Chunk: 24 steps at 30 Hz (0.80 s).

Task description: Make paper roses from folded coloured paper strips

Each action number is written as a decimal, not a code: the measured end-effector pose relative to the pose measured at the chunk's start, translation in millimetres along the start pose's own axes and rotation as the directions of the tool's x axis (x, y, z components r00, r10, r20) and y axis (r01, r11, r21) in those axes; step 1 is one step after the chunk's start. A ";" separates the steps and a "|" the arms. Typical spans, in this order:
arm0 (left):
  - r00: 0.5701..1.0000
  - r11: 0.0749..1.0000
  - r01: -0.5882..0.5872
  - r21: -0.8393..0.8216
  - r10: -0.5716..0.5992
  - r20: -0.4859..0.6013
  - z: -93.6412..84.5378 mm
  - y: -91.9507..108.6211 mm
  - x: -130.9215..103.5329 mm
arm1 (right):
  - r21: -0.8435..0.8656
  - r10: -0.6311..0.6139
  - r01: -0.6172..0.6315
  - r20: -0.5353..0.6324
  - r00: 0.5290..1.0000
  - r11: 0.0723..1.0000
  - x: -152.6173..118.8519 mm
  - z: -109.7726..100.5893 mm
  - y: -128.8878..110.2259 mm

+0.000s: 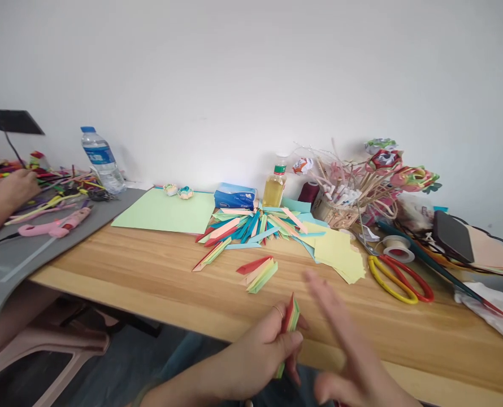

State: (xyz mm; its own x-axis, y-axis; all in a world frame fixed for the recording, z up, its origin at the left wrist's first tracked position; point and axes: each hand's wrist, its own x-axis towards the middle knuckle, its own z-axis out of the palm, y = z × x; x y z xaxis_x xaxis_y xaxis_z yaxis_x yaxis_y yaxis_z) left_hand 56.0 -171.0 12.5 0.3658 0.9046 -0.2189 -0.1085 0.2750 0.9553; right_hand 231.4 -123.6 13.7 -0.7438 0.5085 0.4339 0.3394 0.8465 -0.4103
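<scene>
My left hand pinches a small stack of folded paper strips, red on one side and green on the other, at the front edge of the table. To its right, my right hand is held apart, fingers stretched and blurred by motion, with nothing in it. Just beyond lies a fanned group of folded strips in red, peach, yellow and green. Farther back spreads a heap of folded strips in blue, green, peach and red. Yellow paper sheets lie right of the heap.
Red-and-yellow-handled scissors and a spool lie at right, near a basket of paper flowers. A glass bottle and tissue pack stand behind. At left are a pink glue gun, a water bottle and another person's hand.
</scene>
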 end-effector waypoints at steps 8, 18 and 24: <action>0.999 0.969 -0.028 -0.246 0.032 0.013 10.0 -1.1 9.3 | -0.055 0.033 -0.033 -0.007 0.999 0.998 -4.3 13.3 -5.7; 0.999 0.948 -0.039 -0.316 0.040 -0.005 10.3 -0.5 11.3 | 0.068 0.123 -0.124 0.019 0.992 0.990 1.0 18.7 -9.9; 1.000 0.948 -0.016 -0.317 0.012 -0.014 8.9 2.3 10.2 | 0.053 0.100 -0.098 -0.026 0.995 0.994 2.0 24.3 -4.6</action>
State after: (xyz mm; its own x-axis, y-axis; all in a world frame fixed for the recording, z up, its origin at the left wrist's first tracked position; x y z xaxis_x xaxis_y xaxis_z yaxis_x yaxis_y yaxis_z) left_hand 67.7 -164.0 14.2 0.3511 0.9125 -0.2100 -0.4015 0.3494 0.8466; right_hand 214.3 -130.3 -3.1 -0.6910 0.5943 0.4115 0.3795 0.7828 -0.4932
